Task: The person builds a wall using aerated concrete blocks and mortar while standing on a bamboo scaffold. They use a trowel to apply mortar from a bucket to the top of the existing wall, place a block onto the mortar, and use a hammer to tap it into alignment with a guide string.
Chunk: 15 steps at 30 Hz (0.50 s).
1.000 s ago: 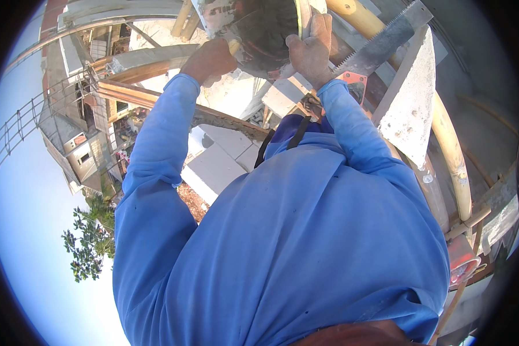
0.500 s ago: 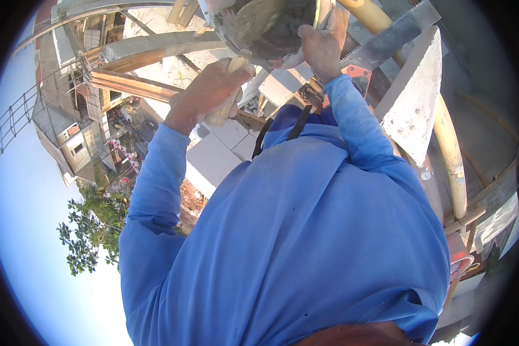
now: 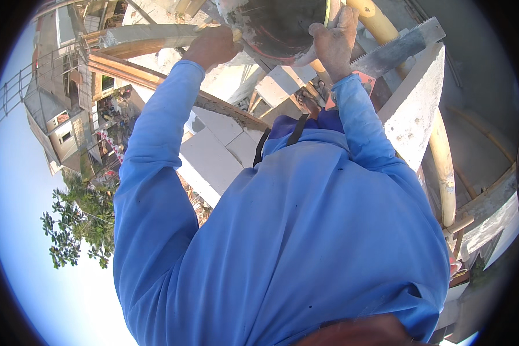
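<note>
Head view. The bucket is at 12 o'clock, cut off by the upper edge; its inner wall is smeared grey. The right hand, at 1 o'clock, grasps the bucket at its rim. The left hand, between 11 and 12 o'clock, is clenched around a pale handle, whose end shows near the bucket; the attached part cannot be identified. The saw is between 1 and 2 o'clock, just beside the right hand; contact cannot be determined. A pale, wedge-shaped block is at 2 o'clock, and a bamboo pole at 3 o'clock. Wooden beams are at 10 o'clock. A tree is between 8 and 9 o'clock. The blue shirt fills 6 o'clock.
</note>
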Motion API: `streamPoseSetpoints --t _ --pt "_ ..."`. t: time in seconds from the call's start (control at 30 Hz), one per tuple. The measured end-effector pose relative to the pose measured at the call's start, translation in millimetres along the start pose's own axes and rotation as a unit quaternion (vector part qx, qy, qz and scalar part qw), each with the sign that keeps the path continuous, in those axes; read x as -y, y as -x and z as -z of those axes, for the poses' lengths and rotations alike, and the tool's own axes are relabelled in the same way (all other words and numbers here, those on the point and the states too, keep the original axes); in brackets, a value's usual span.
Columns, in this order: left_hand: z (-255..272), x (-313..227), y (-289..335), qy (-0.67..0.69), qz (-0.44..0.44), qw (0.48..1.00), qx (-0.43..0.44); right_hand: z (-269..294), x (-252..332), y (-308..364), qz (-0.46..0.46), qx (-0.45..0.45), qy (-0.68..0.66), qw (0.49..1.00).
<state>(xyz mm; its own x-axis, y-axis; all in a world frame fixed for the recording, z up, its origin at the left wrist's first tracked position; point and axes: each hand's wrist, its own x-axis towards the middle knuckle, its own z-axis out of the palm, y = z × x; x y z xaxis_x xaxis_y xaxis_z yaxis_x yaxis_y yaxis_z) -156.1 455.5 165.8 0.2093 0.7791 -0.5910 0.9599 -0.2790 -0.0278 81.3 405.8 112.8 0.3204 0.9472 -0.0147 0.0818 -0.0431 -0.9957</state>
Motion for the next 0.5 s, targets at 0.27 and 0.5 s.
streamPoseSetpoints --t 0.27,0.5 --pt "-23.1 -6.0 -26.9 0.035 0.031 0.996 -0.079 -6.5 -7.5 -2.1 -0.039 -0.054 -0.089 0.994" --pt "30.8 -50.9 -26.8 0.080 0.007 0.997 0.012 5.0 2.3 -4.5 -0.019 -0.087 -0.055 0.995"
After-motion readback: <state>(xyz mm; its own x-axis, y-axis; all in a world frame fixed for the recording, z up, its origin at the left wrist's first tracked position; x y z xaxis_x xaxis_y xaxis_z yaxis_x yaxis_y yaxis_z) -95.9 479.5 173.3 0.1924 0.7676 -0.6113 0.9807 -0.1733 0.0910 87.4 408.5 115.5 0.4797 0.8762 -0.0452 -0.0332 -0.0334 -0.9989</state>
